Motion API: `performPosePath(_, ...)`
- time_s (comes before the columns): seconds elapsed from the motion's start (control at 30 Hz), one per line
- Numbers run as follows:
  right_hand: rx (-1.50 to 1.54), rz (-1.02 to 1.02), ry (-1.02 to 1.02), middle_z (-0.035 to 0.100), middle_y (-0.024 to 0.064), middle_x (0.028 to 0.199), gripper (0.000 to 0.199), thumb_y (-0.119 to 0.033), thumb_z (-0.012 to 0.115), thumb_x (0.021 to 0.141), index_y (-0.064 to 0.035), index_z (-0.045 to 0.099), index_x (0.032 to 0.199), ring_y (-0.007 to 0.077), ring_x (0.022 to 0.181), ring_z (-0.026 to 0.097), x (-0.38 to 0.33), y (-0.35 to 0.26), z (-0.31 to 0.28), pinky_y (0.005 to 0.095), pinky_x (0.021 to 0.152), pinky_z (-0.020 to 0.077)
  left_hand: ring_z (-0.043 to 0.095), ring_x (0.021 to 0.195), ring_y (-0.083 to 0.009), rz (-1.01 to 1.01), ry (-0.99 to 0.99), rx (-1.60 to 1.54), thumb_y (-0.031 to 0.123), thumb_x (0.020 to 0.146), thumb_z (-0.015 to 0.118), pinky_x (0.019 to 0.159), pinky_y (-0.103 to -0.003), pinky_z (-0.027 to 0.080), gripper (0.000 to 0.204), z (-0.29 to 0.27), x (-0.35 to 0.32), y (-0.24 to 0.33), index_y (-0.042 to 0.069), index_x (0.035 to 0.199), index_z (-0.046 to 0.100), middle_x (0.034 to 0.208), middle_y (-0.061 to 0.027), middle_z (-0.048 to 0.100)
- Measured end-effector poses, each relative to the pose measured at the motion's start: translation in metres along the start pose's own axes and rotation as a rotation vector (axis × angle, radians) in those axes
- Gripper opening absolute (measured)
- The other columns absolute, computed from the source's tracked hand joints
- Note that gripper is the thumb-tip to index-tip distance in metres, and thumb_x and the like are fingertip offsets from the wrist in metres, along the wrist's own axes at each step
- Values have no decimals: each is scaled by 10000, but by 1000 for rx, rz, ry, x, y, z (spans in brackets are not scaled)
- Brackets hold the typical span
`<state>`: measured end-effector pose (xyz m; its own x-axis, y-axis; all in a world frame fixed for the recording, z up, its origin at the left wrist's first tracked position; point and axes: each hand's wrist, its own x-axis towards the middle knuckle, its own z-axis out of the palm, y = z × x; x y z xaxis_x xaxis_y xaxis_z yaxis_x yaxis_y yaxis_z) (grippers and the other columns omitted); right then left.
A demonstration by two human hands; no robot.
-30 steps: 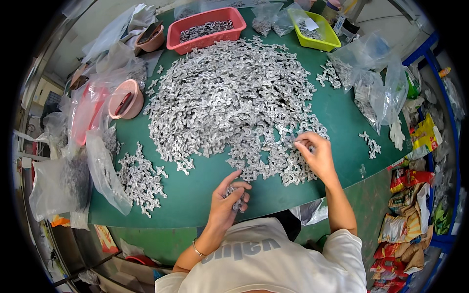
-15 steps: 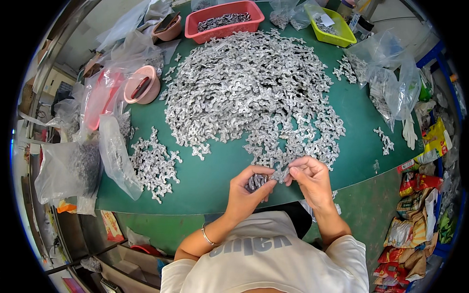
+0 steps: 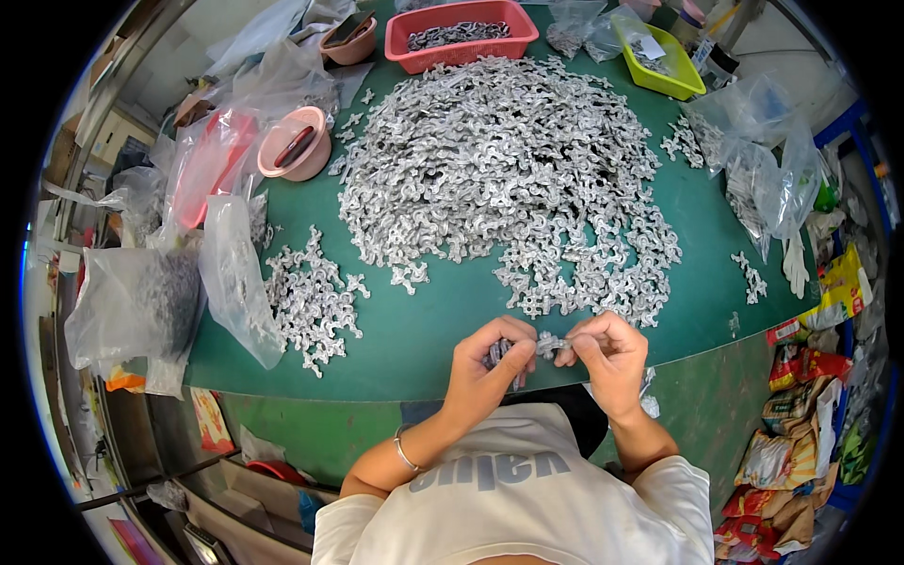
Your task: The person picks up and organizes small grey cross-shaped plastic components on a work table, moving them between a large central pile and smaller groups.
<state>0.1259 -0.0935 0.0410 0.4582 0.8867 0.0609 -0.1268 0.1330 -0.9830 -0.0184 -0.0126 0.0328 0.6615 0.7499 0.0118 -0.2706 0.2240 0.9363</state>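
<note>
Silvery metal fills much of the green table point(image 3: 424, 320) before you, heaped as a broad mound of small cross-shaped pieces point(image 3: 508, 160). Your hands meet at the near edge, just short of the heap's right part. Your left hand point(image 3: 485, 367) is curled, fingers folded round a clutch of small grey parts point(image 3: 499, 353), with the thumb laid along them; how many it has, you cannot tell from above. Its thumb and forefinger reach toward a light-grey metal piece point(image 3: 549, 346) in the narrow gap between your hands. Your right hand point(image 3: 612, 363) has thumb and fingers drawn together in a pinch at the right end of that piece, with hardly any space between the tips. Fingers hide where the piece meets the left hand, so the exact contact there cannot be told.

To the left lies a smaller scatter of crosses point(image 3: 314, 297), next to a clear plastic bag point(image 3: 240, 282). Farther up that side, a pink bowl point(image 3: 313, 162) holds a dark red object point(image 3: 297, 146). At the far side, a red basket point(image 3: 461, 58) contains grey parts, and a yellow-green basket point(image 3: 667, 83) stands to its right. On the right are clear bags of parts point(image 3: 767, 184), a white glove point(image 3: 795, 268) and a small cluster of pieces point(image 3: 750, 280).
</note>
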Motion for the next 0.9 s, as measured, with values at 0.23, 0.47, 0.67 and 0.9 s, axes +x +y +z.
performPosePath(0.23,84,76,-11,623,89,665,117,-55,536,878,15,545,785,100,550,574,-2,-5,11,197,478,423,512,581,-84,-148,-23,-36,253,933,475,499,-214,423,274,-5,0,7,-7,887,547,728,-59,561)
performPosePath(0.47,147,107,-57,624,103,683,101,-47,519,885,29,551,828,110,550,574,-4,-7,10,201,474,431,517,581,-89,-187,-26,-140,269,938,462,496,-220,435,292,-3,3,11,-7,896,546,719,-52,561)
performPosePath(0.67,159,140,-86,628,100,706,84,-43,525,880,26,564,854,110,562,575,-4,-4,7,198,481,431,521,578,-103,-175,-20,-147,249,938,460,471,-224,427,270,-5,4,8,2,851,528,758,-71,566)
performPosePath(0.9,-577,-69,42,626,53,780,161,-18,647,748,-18,626,908,99,649,555,14,25,5,216,494,401,521,503,-93,-114,350,198,188,924,478,445,-211,409,212,-76,-3,1,14,838,565,656,-54,580)
